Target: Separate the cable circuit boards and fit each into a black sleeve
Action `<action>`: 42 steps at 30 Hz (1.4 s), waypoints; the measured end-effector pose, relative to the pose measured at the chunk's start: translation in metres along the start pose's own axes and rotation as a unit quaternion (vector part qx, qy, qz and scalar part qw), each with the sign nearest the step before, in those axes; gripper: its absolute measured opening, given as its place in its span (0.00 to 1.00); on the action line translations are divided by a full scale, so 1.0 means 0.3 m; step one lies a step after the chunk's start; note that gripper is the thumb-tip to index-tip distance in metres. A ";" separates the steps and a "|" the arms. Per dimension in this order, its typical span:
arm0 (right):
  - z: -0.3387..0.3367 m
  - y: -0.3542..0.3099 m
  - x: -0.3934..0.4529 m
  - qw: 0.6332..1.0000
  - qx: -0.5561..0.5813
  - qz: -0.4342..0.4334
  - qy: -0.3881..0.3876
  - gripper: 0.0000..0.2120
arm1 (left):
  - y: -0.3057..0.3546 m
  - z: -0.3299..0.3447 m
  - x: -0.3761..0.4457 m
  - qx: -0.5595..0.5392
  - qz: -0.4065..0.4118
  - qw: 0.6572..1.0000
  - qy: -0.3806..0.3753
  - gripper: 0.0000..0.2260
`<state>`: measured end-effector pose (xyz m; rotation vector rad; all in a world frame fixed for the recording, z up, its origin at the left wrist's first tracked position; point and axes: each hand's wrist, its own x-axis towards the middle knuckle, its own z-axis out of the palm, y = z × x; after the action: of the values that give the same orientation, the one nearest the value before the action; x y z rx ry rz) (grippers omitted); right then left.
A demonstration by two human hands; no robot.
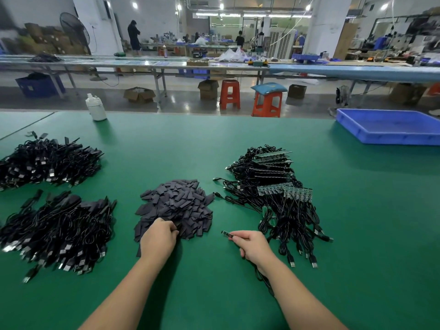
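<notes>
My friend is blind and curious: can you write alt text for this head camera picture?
A person's left hand reaches into a pile of black sleeves on a green table, while the right hand pinches a small circuit board on a cable. Heaps of black cables lie on both sides.

Factory hall, background fittings: smooth green work table [238,139]; shallow blue plastic tray [390,127] at its far right edge; white plastic bottle [96,108] upright at its far left. Glossy grey concrete floor [181,101] beyond. Long metal-legged assembly bench [152,64] across the width of the room. Below and before it: two orange plastic stools [229,94], the right one with a blue cushion [269,88]; open brown cardboard boxes [139,94]; dark blue plastic crate [40,85]. Two white square pillars [326,27]. Black pedestal fan [75,32], left. Bright ceiling lamps [221,5]. Standing figures at distant benches, blurred
</notes>
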<state>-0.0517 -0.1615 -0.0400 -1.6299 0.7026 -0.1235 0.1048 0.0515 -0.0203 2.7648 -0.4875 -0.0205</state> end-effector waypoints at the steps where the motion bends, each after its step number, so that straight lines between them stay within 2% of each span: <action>1: 0.000 0.000 0.000 1.000 0.004 0.004 -0.005 0.09 | -0.003 -0.002 -0.004 -0.002 0.002 1.000 0.012 0.06; 5: -0.013 -0.004 -0.001 0.999 0.014 0.018 -0.033 0.09 | 0.019 -0.019 -0.015 -0.042 0.062 0.990 0.123 0.04; 6: -0.018 -0.002 -0.001 0.999 0.010 0.014 -0.040 0.09 | 0.035 -0.022 -0.022 -0.069 0.084 0.986 0.126 0.03; 7: -0.021 0.001 -0.001 0.999 0.007 0.009 -0.047 0.09 | 0.056 -0.025 -0.029 -0.117 0.095 0.984 0.097 0.01; 9: -0.028 0.007 0.001 0.998 0.003 0.003 -0.056 0.09 | 0.108 -0.020 -0.044 -0.236 0.084 0.968 -0.013 0.05; 11: -0.030 0.011 0.003 0.998 0.002 0.004 -0.062 0.10 | 0.147 0.002 -0.060 -0.287 0.092 0.950 -0.084 0.08; 16: -0.031 0.015 -0.003 0.998 0.002 0.000 -0.070 0.10 | 0.186 0.072 -0.094 -0.266 0.125 0.946 -0.139 0.11; 20: -0.028 0.015 -0.008 0.997 0.007 -0.009 -0.074 0.10 | 0.203 0.098 -0.112 -0.249 0.143 0.949 -0.132 0.16; 24: -0.030 0.014 -0.009 0.997 0.001 -0.008 -0.077 0.10 | 0.218 0.104 -0.120 -0.234 0.171 0.950 -0.112 0.17; 30: -0.039 0.009 -0.012 0.996 0.013 -0.002 -0.086 0.10 | 0.201 0.107 -0.115 -0.199 0.226 0.951 -0.075 0.15; 38: -0.065 0.023 -0.004 0.991 0.106 0.015 -0.083 0.10 | 0.189 0.095 -0.120 -0.233 0.227 0.945 -0.018 0.09; 42: -0.064 0.028 0.004 0.989 0.107 0.020 -0.096 0.09 | 0.201 0.103 -0.124 -0.252 0.227 0.941 -0.007 0.08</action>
<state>-0.0628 -0.1788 -0.0442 -1.3990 0.5542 -0.0111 0.0477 0.0007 -0.0315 2.1044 -0.9636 -0.0478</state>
